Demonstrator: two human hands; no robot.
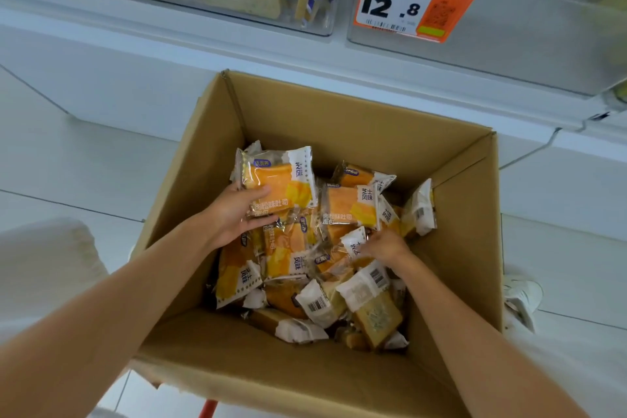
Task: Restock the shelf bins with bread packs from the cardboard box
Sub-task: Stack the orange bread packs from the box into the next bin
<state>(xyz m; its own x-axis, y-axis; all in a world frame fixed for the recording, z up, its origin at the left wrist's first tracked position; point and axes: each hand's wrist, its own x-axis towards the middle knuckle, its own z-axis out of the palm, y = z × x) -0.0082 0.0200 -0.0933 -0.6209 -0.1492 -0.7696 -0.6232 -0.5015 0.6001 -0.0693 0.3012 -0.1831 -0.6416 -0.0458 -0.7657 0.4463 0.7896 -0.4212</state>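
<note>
Head view:
1. Left hand (pixel 234 214) is gripping one bread pack (pixel 278 183), thumb across its face, likely for lifting out.
2. Right hand (pixel 385 244) is digging among loose packs (pixel 342 207) beside it; grip unclear.
3. Cardboard box (pixel 339 105) is enclosing both hands; shelf bins (pixel 509 41) are waiting beyond.

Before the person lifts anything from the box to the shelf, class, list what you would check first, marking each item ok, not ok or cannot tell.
1. Left hand grips a bread pack, thumb on top: ok.
2. Right hand holds a pack: cannot tell; its fingers are buried in the pile.
3. Cardboard box open, more packs inside: ok.
4. Room in the shelf bin behind the price tag: cannot tell; its inside is cut off.
</note>
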